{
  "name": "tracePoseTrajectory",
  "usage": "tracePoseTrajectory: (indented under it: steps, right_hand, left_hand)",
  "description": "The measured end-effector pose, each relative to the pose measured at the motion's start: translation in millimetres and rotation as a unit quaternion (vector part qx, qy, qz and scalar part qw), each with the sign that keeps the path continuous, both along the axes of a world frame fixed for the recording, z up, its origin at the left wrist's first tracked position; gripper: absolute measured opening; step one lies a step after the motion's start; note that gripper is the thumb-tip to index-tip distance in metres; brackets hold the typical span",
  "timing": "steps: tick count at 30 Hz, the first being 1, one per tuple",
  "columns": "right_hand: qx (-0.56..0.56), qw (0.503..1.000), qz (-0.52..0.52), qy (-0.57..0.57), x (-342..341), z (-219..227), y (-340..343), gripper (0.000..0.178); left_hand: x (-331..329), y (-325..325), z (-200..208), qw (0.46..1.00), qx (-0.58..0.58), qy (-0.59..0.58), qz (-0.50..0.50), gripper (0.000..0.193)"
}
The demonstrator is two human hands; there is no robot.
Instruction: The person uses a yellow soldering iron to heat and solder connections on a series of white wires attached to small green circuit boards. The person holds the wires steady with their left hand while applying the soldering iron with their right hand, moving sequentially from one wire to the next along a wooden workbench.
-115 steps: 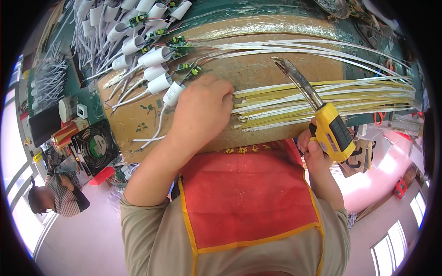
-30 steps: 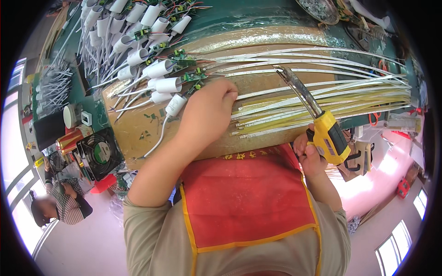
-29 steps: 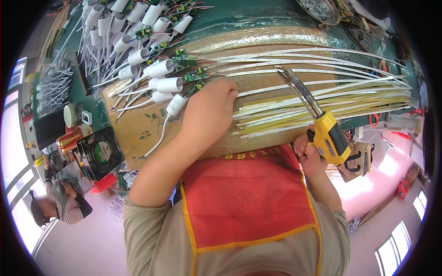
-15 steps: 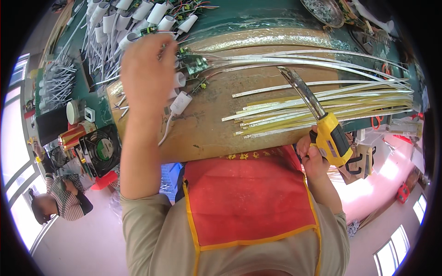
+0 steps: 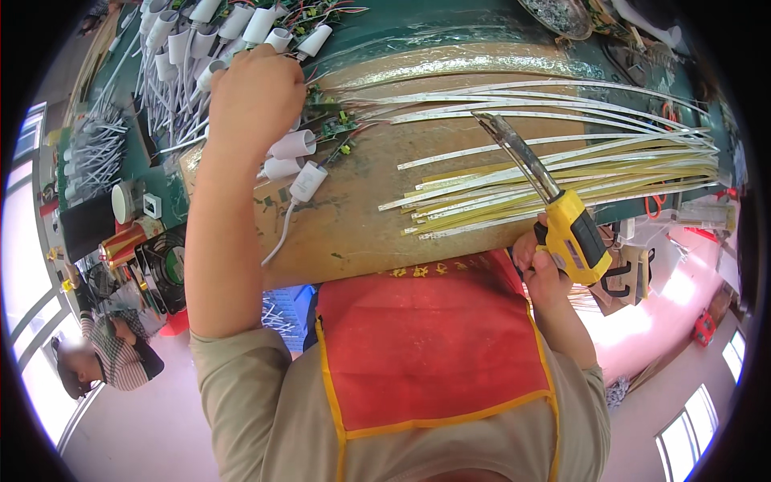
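Observation:
My left hand (image 5: 259, 98) reaches to the far left of the work board, its back toward me and its fingers curled down among white plastic housings (image 5: 259, 26). What the fingertips hold is hidden behind the hand. Just right of it are small green circuit boards (image 5: 339, 124) with wires, next to white LED strips (image 5: 514, 98). A white housing with a cable (image 5: 307, 181) lies nearer to me. My right hand (image 5: 543, 269) is closed around a yellow and black soldering gun (image 5: 580, 237), whose long metal tip slants up and left over the strips.
A brown work board (image 5: 337, 233) lies on the green table (image 5: 401, 28). More white and yellow strips (image 5: 562, 177) fan out at the right. A metal dish (image 5: 562, 18) sits at the far right, a black fan (image 5: 165, 269) at the left. Another person (image 5: 112, 353) is at the lower left.
My left hand has moved farther away, up to the pile of white housings, and its fingers have turned downward. My right hand keeps the soldering gun at nearly the same place.

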State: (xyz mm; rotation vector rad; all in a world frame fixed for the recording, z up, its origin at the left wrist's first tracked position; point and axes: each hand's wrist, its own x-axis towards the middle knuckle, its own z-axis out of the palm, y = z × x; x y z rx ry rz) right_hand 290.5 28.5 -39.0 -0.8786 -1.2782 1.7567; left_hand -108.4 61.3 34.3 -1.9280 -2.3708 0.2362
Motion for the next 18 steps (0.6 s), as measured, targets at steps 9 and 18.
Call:
tracePoseTrajectory:
  steps: [9,18]
  right_hand:
    - [0.006,1.0,0.0,0.007,-2,0,2,0.059]
    - [0.008,1.0,-0.004,0.019,-2,-1,0,0.058]
  left_hand:
    - [-8,-7,-10,1.0,0.02,-0.001,-0.006,0.019]
    - [5,-49,30,0.925,0.292,-0.24,-0.02,0.011]
